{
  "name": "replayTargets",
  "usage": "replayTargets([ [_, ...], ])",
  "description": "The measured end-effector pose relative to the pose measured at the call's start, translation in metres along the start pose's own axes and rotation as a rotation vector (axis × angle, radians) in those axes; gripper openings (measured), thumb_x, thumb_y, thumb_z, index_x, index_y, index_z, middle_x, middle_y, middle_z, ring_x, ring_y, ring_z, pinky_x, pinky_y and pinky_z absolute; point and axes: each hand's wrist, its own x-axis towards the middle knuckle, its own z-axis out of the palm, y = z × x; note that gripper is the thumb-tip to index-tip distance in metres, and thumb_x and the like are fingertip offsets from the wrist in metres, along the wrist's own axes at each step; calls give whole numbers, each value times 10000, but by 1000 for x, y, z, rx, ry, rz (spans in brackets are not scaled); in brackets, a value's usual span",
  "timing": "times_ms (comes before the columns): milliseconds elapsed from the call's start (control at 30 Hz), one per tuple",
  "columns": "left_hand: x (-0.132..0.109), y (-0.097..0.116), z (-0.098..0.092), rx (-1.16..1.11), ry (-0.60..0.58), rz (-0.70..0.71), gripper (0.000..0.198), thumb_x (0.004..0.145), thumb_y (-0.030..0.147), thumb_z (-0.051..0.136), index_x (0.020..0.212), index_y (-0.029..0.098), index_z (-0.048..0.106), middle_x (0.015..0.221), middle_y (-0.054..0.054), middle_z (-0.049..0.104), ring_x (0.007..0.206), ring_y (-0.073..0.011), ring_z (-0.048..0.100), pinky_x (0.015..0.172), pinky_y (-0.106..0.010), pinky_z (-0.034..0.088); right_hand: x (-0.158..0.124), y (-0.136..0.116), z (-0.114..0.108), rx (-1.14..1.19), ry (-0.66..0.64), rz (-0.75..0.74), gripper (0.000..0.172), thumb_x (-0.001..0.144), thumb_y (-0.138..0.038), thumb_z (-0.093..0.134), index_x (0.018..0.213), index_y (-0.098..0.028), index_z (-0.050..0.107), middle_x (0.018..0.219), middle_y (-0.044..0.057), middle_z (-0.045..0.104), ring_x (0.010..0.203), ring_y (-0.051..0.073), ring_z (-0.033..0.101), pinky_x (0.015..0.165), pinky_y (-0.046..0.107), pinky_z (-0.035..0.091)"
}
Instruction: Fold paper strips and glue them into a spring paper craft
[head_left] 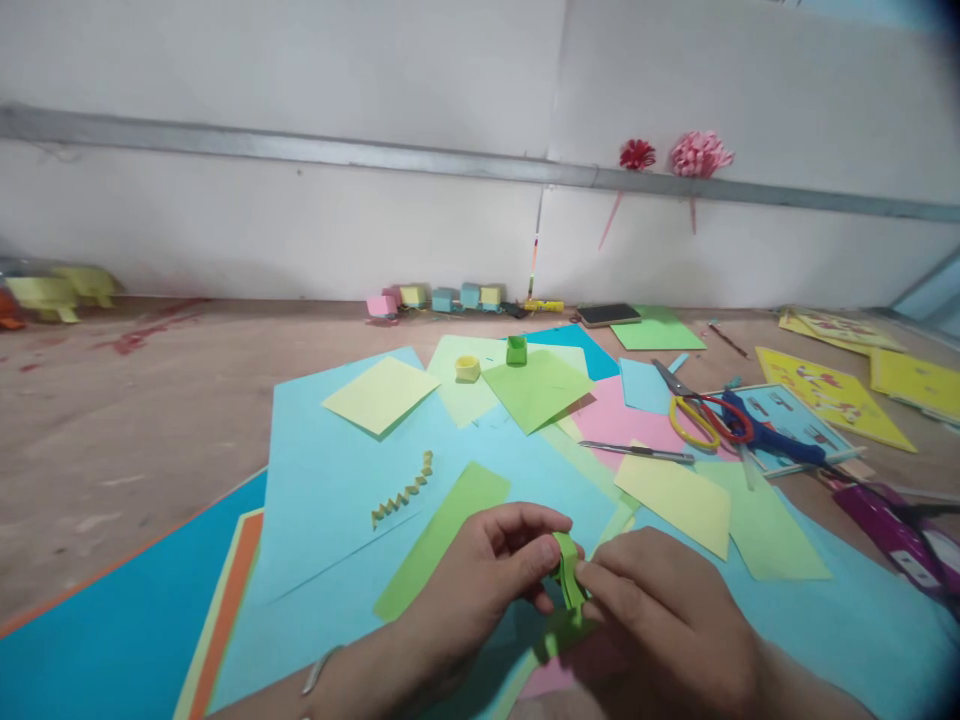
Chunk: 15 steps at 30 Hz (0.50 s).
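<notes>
Left hand and right hand low, close together, fingertips pinched, facing each other; forearms converge.

Soft, even light; slight blur, dark vignetted right corners.

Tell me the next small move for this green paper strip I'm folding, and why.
Probably press one more fold across: the green strip is pinched between left hand and right hand, only partly pleated, unlike the finished yellow zigzag.
</notes>
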Motion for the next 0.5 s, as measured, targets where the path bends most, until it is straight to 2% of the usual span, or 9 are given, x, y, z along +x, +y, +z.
replayTargets([
  [167,1,1,-1,23,6,-17,463,593,489,850,860,138,708,646,31,569,524,-68,494,528,-205,426,6,-1,-10,159,33,-18,187,918,-116,464,924,-166,644,735,48,644,659,148,567,582,259,446],
  [267,2,2,-1,49,-50,-30,484,582,502,853,848,132,689,634,26,571,537,-78,489,530,-211,421,12,0,-19,279,25,125,162,892,-93,496,850,-165,635,698,30,629,629,121,561,572,226,445],
  [367,-1,1,3,123,-165,-59,486,587,512,854,787,124,641,639,4,595,561,-89,503,538,-211,401,16,2,-23,294,85,282,172,874,-123,512,740,-170,608,635,9,603,570,103,527,535,212,417],
  [500,-5,-3,4,108,-192,-26,495,632,517,830,697,195,461,588,33,566,539,-104,499,533,-223,382,19,7,-21,363,123,391,168,813,-141,516,662,-168,583,592,-11,567,538,88,476,528,205,400],
])
